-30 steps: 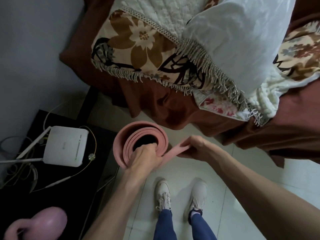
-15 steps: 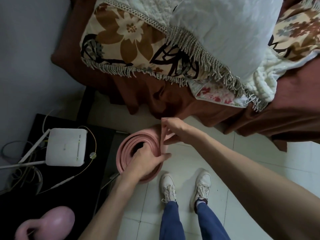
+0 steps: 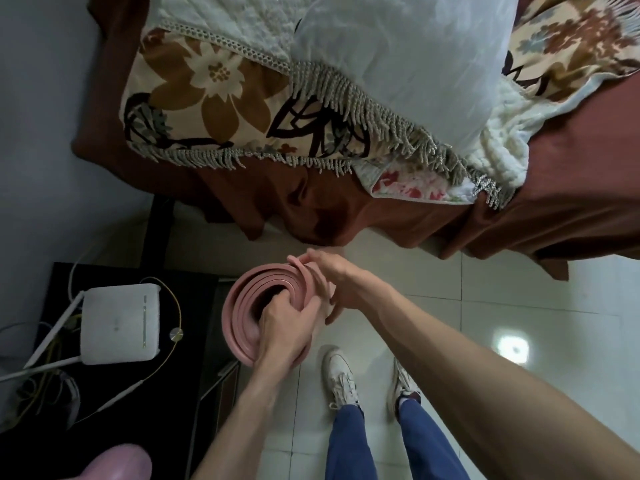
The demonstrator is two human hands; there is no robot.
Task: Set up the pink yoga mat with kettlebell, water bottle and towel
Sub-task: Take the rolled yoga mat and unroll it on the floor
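Observation:
The pink yoga mat (image 3: 239, 317) stands on end as a loose roll, seen from above, just left of my feet. My left hand (image 3: 282, 329) grips the near side of the roll, fingers hooked into its hollow core. My right hand (image 3: 323, 275) pinches the mat's loose outer end at the roll's far right edge. A pink kettlebell (image 3: 116, 462) shows partly at the bottom left, on the dark cabinet. No water bottle or towel is in view.
A low black cabinet (image 3: 166, 427) at left carries a white router (image 3: 119, 323) with antennas and cables. A bed (image 3: 346, 209) with rust sheet, floral fringed blanket and white pillow fills the top. White floor tiles (image 3: 519, 323) lie to the right of my feet.
My right hand has carried the loose mat end from out at the right back against the roll's far edge. The left hand has stayed on the roll; the view shifted slightly.

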